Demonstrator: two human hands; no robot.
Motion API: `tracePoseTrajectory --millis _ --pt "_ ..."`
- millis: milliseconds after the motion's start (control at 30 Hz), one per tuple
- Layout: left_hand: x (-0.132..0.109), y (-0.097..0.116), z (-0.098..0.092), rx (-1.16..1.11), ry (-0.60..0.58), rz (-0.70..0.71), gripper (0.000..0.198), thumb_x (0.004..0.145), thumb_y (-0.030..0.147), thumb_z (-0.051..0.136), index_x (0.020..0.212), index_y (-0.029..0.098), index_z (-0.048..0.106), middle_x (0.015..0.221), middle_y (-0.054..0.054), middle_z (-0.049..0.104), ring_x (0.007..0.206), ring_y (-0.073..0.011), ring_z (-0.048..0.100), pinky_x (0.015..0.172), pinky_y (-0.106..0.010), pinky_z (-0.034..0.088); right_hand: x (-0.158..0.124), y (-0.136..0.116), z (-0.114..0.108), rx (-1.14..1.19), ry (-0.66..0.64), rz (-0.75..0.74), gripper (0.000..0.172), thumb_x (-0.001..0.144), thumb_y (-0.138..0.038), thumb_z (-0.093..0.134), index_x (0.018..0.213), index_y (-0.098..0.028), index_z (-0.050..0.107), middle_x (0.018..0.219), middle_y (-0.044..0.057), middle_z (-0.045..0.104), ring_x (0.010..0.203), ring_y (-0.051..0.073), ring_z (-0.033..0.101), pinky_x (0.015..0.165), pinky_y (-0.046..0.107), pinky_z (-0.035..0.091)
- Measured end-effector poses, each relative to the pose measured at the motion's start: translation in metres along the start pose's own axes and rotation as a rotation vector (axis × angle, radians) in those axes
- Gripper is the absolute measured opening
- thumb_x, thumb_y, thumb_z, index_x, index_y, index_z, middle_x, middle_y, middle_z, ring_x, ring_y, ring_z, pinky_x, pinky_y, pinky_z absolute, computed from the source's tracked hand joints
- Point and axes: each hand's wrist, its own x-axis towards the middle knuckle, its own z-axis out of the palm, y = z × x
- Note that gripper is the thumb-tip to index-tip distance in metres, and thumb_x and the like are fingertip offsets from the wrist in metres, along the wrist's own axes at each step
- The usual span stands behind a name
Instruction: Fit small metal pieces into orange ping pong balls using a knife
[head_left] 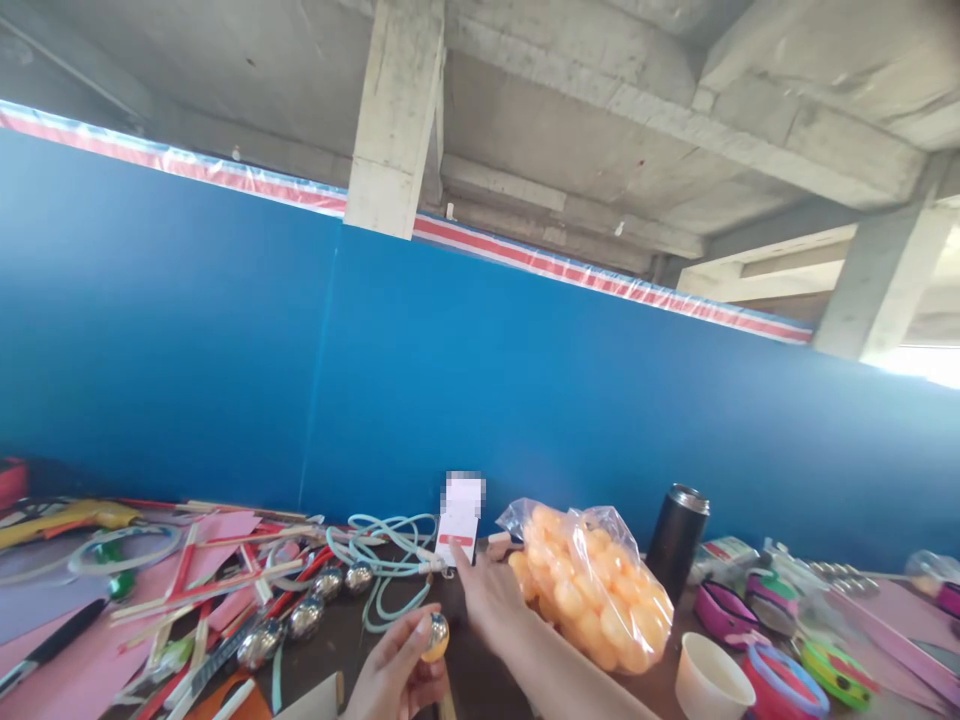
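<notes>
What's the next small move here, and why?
Perhaps tap the red bar on the upright, white-screened phone with the right hand, whose extended index finger is at or near the bar; the left hand holds a shiny, round metallic ball.

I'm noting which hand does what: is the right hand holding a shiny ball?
No, the left hand holds the shiny ball, while the right hand points a finger at the phone.

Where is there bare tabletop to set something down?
Small patches: between the left hand and right forearm, and between that forearm, the bag of orange balls and the pale cup. Crowded: left side, with sticks and silver balls; right of the cup, with colourful items.
</notes>
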Motion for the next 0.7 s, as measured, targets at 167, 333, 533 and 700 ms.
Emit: tracePoseTrajectory --millis 167,333,533,700 --pt "0.006 -0.005 -0.004 0.058 -0.001 -0.025 0.053 0.053 0.043 0.079 0.096 0.017 0.062 0.057 0.001 0.061 0.048 -0.0096 0.057 0.045 -0.019 0.047 0.012 -0.005 0.001 -0.134 -0.02 0.024 0.093 0.064 -0.003 0.056 0.143 -0.021 0.011 0.105 0.022 0.06 0.098 0.038 0.058 0.072 0.046 0.048" --pt "0.011 -0.009 -0.006 0.071 0.0 -0.024 0.054 0.051 0.045 0.08 0.095 0.017 0.063 0.057 0.001 0.061 0.048 -0.0101 0.057 0.046 -0.021 0.049 0.016 -0.002 0.008 -0.171 -0.02 0.029 0.094 0.067 0.0 0.051 0.143 -0.025 0.001 0.107 0.019 0.06 0.094 0.034 0.06 0.068 0.042 0.051" --pt "0.011 -0.009 -0.006 0.068 0.022 -0.02 0.058 0.048 0.045 0.081 0.095 0.016 0.063 0.057 0.0 0.06 0.048 -0.0113 0.058 0.044 -0.021 0.048 0.012 0.0 0.015 -0.175 -0.032 0.037 0.086 0.07 0.001 0.049 0.143 -0.025 0.011 0.108 0.022 0.06 0.097 0.037 0.059 0.066 0.043 0.051" --pt "0.009 -0.008 -0.003 0.067 0.027 -0.022 0.056 0.049 0.044 0.081 0.094 0.016 0.063 0.058 0.0 0.061 0.047 -0.0105 0.057 0.044 -0.021 0.047 0.005 0.001 -0.001 -0.087 -0.01 0.004 0.08 0.069 0.001 0.048 0.14 -0.028 0.023 0.108 0.019 0.06 0.092 0.035 0.061 0.068 0.043 0.049"
